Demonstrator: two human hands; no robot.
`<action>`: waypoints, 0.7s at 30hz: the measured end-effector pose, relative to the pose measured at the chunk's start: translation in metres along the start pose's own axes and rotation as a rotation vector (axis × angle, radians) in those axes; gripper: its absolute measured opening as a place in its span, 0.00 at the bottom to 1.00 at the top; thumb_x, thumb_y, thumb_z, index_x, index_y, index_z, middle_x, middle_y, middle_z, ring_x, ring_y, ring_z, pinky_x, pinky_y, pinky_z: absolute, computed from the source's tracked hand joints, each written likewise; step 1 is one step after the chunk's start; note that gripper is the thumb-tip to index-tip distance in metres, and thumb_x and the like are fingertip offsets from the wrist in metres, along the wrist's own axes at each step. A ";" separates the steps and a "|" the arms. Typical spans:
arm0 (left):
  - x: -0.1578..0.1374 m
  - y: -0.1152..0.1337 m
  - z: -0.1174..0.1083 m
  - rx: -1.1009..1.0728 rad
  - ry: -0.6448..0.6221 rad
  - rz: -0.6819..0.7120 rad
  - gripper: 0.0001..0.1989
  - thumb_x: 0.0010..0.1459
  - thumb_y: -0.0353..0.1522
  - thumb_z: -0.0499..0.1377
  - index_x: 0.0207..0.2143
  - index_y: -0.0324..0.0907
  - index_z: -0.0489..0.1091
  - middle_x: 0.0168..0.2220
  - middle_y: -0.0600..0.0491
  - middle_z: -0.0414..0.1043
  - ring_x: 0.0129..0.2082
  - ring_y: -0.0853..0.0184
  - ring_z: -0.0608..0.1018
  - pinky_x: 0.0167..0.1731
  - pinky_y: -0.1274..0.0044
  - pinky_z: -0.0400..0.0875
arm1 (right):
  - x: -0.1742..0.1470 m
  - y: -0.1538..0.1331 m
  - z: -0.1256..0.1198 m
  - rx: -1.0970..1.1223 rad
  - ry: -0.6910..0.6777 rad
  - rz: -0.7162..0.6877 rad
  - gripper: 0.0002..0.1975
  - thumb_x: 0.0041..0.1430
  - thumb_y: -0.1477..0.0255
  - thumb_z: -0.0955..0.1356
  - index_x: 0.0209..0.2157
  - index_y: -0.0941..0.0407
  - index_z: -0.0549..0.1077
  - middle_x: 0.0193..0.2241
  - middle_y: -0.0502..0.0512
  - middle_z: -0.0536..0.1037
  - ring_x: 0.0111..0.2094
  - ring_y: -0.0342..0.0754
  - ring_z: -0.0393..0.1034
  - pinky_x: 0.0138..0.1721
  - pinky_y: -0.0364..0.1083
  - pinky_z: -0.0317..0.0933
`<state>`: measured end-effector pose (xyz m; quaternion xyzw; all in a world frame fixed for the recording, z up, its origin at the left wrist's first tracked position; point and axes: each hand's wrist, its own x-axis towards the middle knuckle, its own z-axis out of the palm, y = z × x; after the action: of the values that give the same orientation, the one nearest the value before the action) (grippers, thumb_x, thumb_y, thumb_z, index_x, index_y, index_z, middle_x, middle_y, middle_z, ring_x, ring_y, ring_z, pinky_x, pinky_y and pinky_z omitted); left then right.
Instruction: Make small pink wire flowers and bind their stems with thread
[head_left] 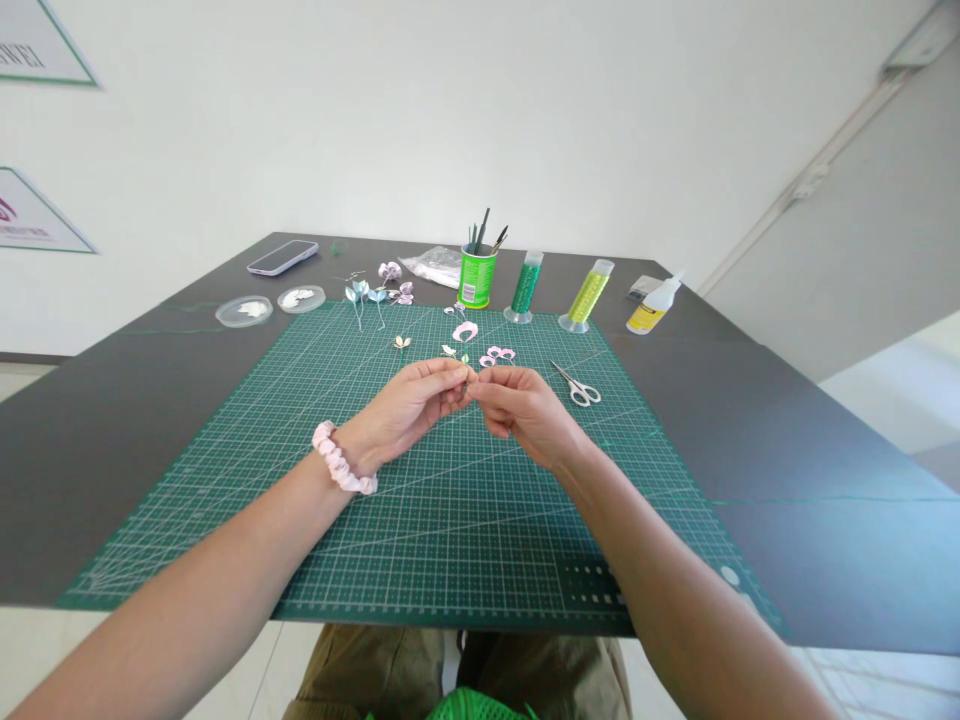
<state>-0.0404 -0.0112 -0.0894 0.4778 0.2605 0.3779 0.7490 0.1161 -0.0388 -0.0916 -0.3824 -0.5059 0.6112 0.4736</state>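
Above the middle of a green cutting mat (465, 540), my left hand (416, 405) and my right hand (521, 405) meet at the fingertips. Both are closed in a pinch around something small, mostly hidden by the fingers. A pale green petal-like piece (465, 359) shows just above the left fingertips; whether it is held or lies behind them I cannot tell. Just beyond my hands lie pink looped petals (466, 331), more small pink loops (488, 361) and a cream flower piece (403, 342). White-handled scissors (584, 393) lie right of my right hand.
At the back stand a green can of tools (477, 278), a green thread spool (524, 287), a yellow-green spool (587, 297) and a glue bottle (654, 306). Blue wired flowers (358, 291), a shallow dish (244, 311), a phone (283, 258) and a plastic bag (435, 266) lie there too.
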 end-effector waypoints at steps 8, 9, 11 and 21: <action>0.002 0.000 0.002 0.163 0.164 0.108 0.10 0.46 0.35 0.68 0.22 0.39 0.73 0.21 0.57 0.65 0.25 0.72 0.63 0.31 0.76 0.58 | 0.001 0.000 0.002 -0.255 0.153 -0.088 0.11 0.49 0.65 0.71 0.21 0.56 0.70 0.14 0.42 0.61 0.15 0.37 0.51 0.16 0.41 0.44; 0.002 0.000 0.003 0.191 0.185 0.117 0.11 0.45 0.36 0.68 0.22 0.39 0.72 0.21 0.58 0.64 0.25 0.72 0.63 0.31 0.76 0.58 | 0.001 0.000 0.003 -0.281 0.161 -0.104 0.11 0.50 0.66 0.70 0.21 0.56 0.69 0.14 0.41 0.60 0.15 0.37 0.51 0.17 0.41 0.44; 0.002 0.001 0.004 0.233 0.212 0.125 0.11 0.44 0.36 0.68 0.21 0.39 0.71 0.20 0.58 0.64 0.25 0.71 0.63 0.31 0.75 0.57 | 0.002 0.000 0.004 -0.329 0.163 -0.131 0.11 0.50 0.67 0.69 0.19 0.56 0.67 0.13 0.41 0.59 0.15 0.37 0.50 0.18 0.42 0.44; 0.002 -0.001 0.004 0.271 0.277 0.119 0.12 0.43 0.37 0.68 0.20 0.39 0.70 0.21 0.58 0.64 0.26 0.71 0.63 0.33 0.73 0.58 | 0.002 0.001 0.004 -0.398 0.170 -0.150 0.10 0.51 0.70 0.68 0.19 0.55 0.67 0.14 0.42 0.60 0.16 0.38 0.51 0.19 0.42 0.46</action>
<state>-0.0361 -0.0118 -0.0889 0.5321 0.3809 0.4452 0.6112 0.1119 -0.0378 -0.0917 -0.4799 -0.6016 0.4279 0.4740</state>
